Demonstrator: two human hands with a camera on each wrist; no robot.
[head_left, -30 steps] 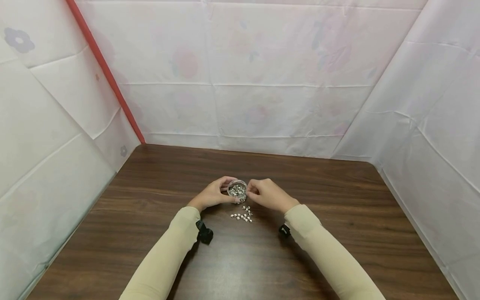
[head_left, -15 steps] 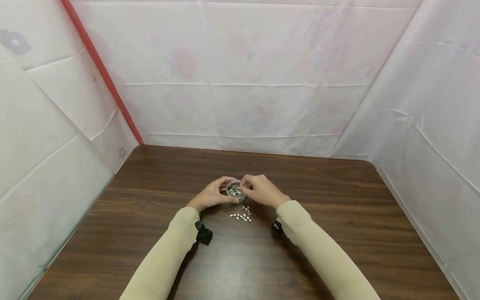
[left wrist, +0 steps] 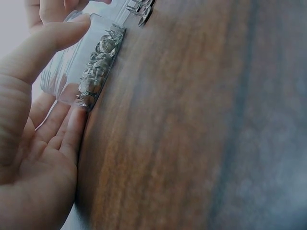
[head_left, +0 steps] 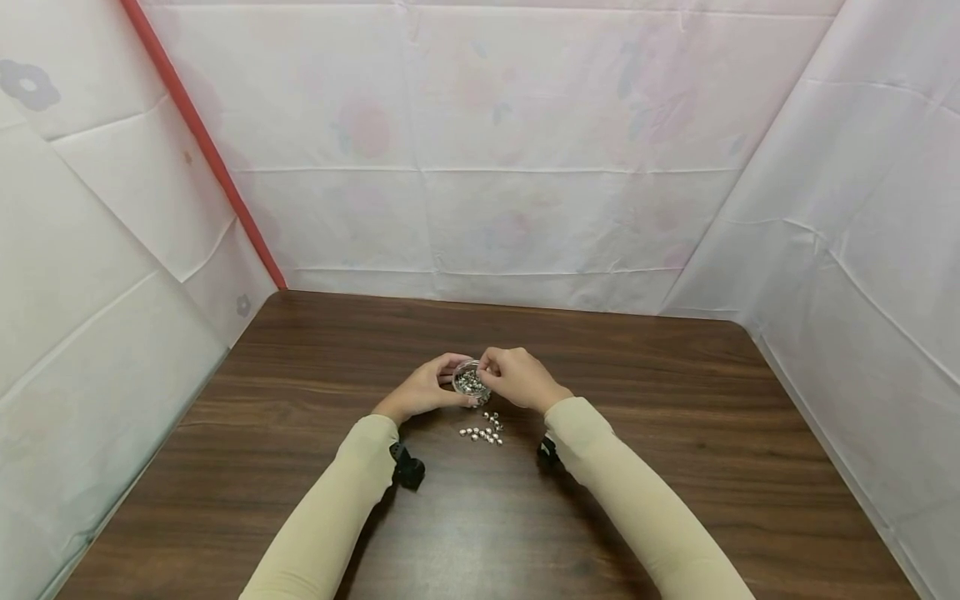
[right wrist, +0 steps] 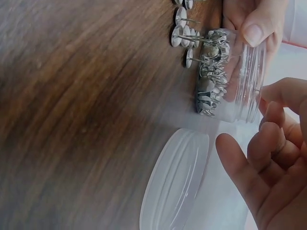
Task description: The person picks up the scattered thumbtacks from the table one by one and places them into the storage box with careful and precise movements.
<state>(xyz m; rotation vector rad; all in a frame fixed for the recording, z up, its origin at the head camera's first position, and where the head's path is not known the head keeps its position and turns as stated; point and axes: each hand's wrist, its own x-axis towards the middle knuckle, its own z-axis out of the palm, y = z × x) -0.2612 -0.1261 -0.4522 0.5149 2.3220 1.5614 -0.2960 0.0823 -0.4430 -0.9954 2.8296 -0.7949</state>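
My left hand (head_left: 423,388) grips a small clear jar (right wrist: 248,72) around its side, thumb in front and fingers behind. Silver thumbtacks (left wrist: 98,67) are heaped in the bottom of the jar, which stands on the table. At the jar's mouth is my right hand (head_left: 522,380); one of its fingers (right wrist: 283,91) reaches the rim and others are bent toward the palm. The tips in the mouth are hidden, so I cannot tell whether they pinch a tack. Several loose thumbtacks (head_left: 483,434) sit on the table in front of the jar, with points up in the right wrist view.
A clear round lid (right wrist: 177,179) lies on the table close to the jar, below my right hand. The dark wooden table (head_left: 337,333) is bordered by white patterned cloth (head_left: 487,208) at the back and on both sides.
From beside the jar, my right hand has moved left until its fingertips are at the mouth. The left hand keeps its grip on the jar, and the loose tacks stay in place.
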